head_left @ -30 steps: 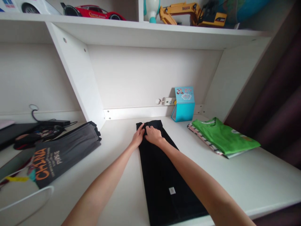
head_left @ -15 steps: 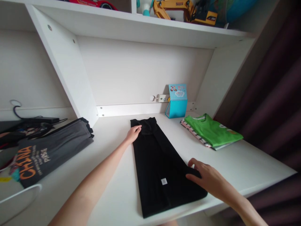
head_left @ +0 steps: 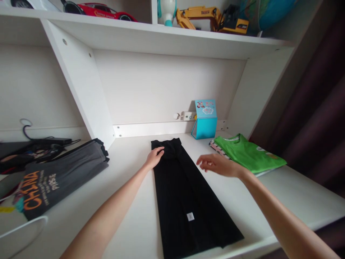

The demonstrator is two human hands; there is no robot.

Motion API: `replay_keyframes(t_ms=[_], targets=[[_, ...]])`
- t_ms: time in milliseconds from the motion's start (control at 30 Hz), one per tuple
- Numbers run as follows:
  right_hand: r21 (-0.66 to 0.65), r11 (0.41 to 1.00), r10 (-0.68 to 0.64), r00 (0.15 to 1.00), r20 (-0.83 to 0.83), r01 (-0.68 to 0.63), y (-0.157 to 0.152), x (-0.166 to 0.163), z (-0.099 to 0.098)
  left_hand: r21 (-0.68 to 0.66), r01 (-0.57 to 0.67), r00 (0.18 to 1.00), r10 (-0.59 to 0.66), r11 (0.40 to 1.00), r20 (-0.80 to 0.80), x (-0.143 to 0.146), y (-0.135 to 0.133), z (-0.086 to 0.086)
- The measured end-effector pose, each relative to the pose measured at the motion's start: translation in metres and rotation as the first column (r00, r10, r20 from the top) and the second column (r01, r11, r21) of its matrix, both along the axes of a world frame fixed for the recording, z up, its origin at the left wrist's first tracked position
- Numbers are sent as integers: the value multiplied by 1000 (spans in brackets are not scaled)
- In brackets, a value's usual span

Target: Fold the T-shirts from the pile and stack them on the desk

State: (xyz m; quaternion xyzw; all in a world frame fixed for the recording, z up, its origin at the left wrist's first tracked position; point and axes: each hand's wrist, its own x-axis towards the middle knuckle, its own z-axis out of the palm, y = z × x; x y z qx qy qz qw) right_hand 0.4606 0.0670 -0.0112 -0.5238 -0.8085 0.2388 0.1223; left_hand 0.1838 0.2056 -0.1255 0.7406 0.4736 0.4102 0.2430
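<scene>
A long black garment [head_left: 185,194] lies folded lengthwise on the white desk [head_left: 134,201], with a small white label [head_left: 190,216] near its close end. My left hand [head_left: 154,157] rests flat on the garment's far left corner, fingers stretched out. My right hand [head_left: 219,165] hovers open above the desk just right of the garment, fingers spread, holding nothing.
A folded green shirt [head_left: 249,153] lies on a striped one at the right. A blue desk calendar [head_left: 205,119] stands at the back wall. A grey printed shirt [head_left: 58,172] and black cables [head_left: 40,142] lie at the left. Toy vehicles [head_left: 212,18] sit on the shelf above.
My right hand left the garment's far end, went to its near right edge, and has now lifted and moved back up beside the garment's middle. My left hand stayed at the far corner.
</scene>
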Motion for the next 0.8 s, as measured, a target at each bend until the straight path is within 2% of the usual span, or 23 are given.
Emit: replay_keyframes(t_ms=[133, 200, 300, 400, 500, 667, 800], targets=[[119, 979, -173, 982, 69, 164, 111, 0, -22, 40, -5, 998, 7, 999, -63, 1, -5, 4], [160, 967, -213, 974, 82, 198, 151, -7, -35, 59, -15, 995, 21, 998, -99, 2, -7, 6], [200, 958, -225, 971, 78, 206, 193, -21, -52, 70, -43, 992, 51, 997, -117, 3, -9, 8], [194, 963, -203, 977, 63, 188, 223, -31, -66, 61, -52, 993, 58, 997, -100, 4, -10, 9], [132, 979, -161, 986, 48, 154, 245, -35, -71, 40, -42, 997, 44, 998, -70, 4, -10, 9], [-29, 996, -88, 996, -15, 88, 270, -31, -63, 19, -59, 998, 58, 998, 22, 5, -11, 9], [-133, 987, -97, 994, -59, 89, 277, -26, -60, -21, -21, 995, 23, 1000, 97, 6, -12, 9]])
